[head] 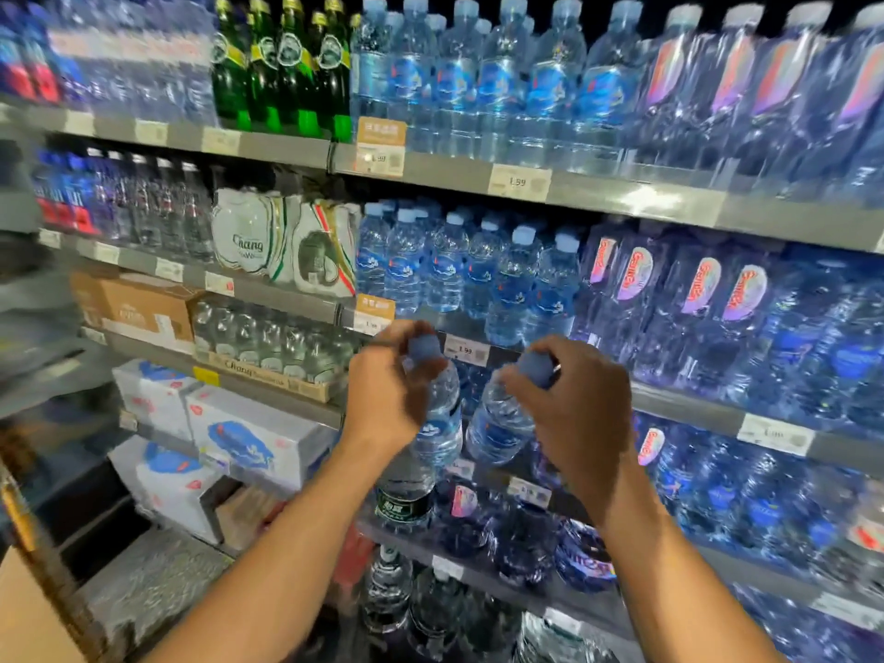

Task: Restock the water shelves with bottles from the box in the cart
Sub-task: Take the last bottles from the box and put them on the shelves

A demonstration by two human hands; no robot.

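Before the water shelves, both arms reach forward and each hand carries one clear bottle by its top. The left hand (390,390) curls its fingers round the blue cap and neck of the left bottle (437,423), which hangs nearly upright below the knuckles. The right hand (569,399) grips the cap end of the right bottle (500,423) the same way; this one tilts, its base swinging toward the left bottle until the two nearly touch, though I cannot tell if they meet. Both bottles carry blue labels.

Just above and beyond the hands stands a row of matching blue-capped bottles (471,270) on the middle shelf, whose grey front edge (679,399) runs behind the knuckles with a price tag (466,350) showing between the two hands. To the right of the right hand, bottles with pink labels (703,289) fill the same shelf. To the left of the left hand sit a tray of small clear bottles (268,342) and, lower down, white cartons (258,433) with blue print. Higher up, well above the left hand, green glass bottles (287,64) stand on the top shelf. Below the wrists, darker bottles (406,500) crowd the lower shelves, blurred. A brown cardboard edge (28,610) shows at the lower left, beside the left forearm.
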